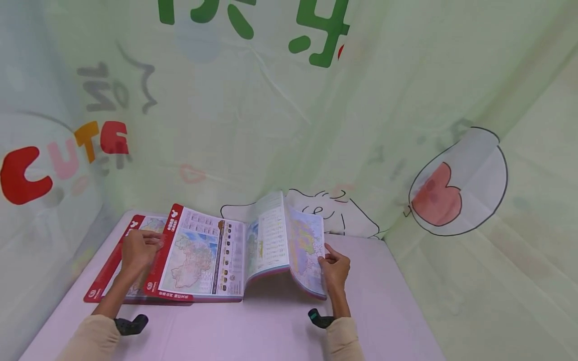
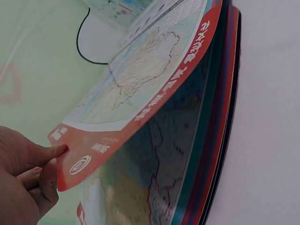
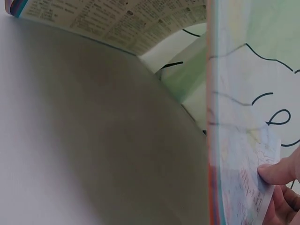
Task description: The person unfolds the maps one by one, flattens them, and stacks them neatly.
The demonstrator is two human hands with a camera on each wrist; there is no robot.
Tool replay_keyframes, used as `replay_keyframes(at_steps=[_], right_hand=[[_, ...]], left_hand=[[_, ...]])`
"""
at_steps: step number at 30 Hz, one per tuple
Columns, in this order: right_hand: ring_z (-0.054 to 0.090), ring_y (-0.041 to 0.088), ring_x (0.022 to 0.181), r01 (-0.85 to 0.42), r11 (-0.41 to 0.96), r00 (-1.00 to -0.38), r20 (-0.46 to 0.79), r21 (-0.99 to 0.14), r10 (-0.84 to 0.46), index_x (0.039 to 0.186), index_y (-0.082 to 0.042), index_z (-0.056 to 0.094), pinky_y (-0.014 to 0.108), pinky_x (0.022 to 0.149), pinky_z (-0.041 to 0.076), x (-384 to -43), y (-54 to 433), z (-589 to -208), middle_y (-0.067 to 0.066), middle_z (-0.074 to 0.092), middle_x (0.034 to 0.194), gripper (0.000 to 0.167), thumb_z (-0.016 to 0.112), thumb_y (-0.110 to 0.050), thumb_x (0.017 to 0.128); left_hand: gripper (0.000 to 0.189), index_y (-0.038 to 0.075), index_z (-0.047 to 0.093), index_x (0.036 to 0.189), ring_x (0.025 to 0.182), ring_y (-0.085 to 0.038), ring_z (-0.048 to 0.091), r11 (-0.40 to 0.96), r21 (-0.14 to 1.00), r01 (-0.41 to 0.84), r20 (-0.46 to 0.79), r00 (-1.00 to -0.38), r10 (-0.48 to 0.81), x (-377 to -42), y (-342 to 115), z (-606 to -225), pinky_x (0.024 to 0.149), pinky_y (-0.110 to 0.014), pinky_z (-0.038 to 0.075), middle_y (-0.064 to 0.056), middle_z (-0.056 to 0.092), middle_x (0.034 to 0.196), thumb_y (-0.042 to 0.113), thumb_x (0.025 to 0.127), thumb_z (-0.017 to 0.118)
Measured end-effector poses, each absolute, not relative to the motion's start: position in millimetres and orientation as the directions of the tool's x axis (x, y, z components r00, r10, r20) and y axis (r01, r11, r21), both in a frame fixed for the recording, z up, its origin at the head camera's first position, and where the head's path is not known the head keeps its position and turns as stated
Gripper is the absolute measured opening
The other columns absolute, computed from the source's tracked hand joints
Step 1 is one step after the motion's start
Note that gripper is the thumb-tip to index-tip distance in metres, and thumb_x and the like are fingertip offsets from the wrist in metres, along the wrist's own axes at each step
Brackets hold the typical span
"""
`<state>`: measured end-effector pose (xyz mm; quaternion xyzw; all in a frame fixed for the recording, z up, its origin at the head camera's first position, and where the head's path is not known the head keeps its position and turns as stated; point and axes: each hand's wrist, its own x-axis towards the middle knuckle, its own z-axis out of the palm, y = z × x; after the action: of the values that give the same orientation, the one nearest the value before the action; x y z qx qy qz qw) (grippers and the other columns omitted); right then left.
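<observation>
A book of maps lies spread open, its left-hand page (image 1: 191,260) printed with a map inside a red border. My left hand (image 1: 139,248) pinches the red left edge of that page between thumb and fingers; the left wrist view shows the red corner (image 2: 86,157) lifted over another map page (image 2: 140,187). To the right, a colourful map page (image 1: 309,245) is raised at a slant, and my right hand (image 1: 336,268) pinches its outer edge. Between them a page of printed text (image 1: 273,240) arches up near the fold.
Under the lifted page, another red-edged map sheet (image 1: 97,283) sticks out at the left. The book rests on a pale pink tabletop (image 1: 271,333). A light green printed curtain (image 1: 253,135) hangs behind and on both sides, close to the book's far edge.
</observation>
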<state>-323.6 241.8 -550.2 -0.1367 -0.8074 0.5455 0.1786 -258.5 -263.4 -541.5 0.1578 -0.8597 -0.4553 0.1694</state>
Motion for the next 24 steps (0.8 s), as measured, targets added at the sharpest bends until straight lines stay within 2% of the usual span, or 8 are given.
replay_keyframes(at_steps=[7,14,18,24], right_hand=[[0.059,0.027,0.095,0.111,0.403,-0.877,0.101,-0.909,0.470,0.144,-0.012,0.071,0.020,0.077,0.045,-327.3,249.7,-553.8,0.020,0.068,0.112,0.047,0.076,0.000,0.099],[0.059,0.033,0.094,0.120,0.449,-0.838,0.153,-0.885,0.524,0.141,-0.009,0.073,0.037,0.082,0.043,-330.4,261.5,-559.0,0.022,0.066,0.106,0.046,0.073,0.003,0.097],[0.058,0.032,0.092,0.156,0.502,-0.821,0.171,-0.851,0.545,0.141,-0.010,0.073,0.039,0.081,0.039,-336.8,276.8,-572.3,0.021,0.067,0.104,0.047,0.071,0.003,0.095],[0.059,0.035,0.090,0.168,0.573,-0.808,0.221,-0.802,0.546,0.138,-0.008,0.075,0.041,0.077,0.038,-337.9,296.1,-581.3,0.026,0.072,0.104,0.048,0.068,0.005,0.093]], left_hand=[[0.039,-0.015,0.070,0.130,0.109,-0.061,0.073,0.565,0.809,-0.163,0.140,-0.880,-0.454,-254.1,-278.8,-541.1,0.080,-0.061,0.067,-0.039,0.071,0.129,0.011,0.102,0.074],[0.038,-0.016,0.071,0.127,0.108,-0.061,0.073,0.613,0.772,-0.169,0.176,-0.870,-0.461,-256.8,-287.4,-545.3,0.079,-0.061,0.066,-0.041,0.071,0.125,0.010,0.100,0.075],[0.037,-0.015,0.071,0.126,0.110,-0.060,0.072,0.620,0.758,-0.201,0.157,-0.867,-0.472,-258.7,-293.2,-546.7,0.082,-0.063,0.064,-0.040,0.071,0.126,0.010,0.100,0.075],[0.036,-0.016,0.071,0.125,0.109,-0.060,0.071,0.634,0.742,-0.217,0.158,-0.863,-0.480,-259.9,-300.6,-544.9,0.086,-0.065,0.062,-0.041,0.071,0.124,0.010,0.099,0.075]])
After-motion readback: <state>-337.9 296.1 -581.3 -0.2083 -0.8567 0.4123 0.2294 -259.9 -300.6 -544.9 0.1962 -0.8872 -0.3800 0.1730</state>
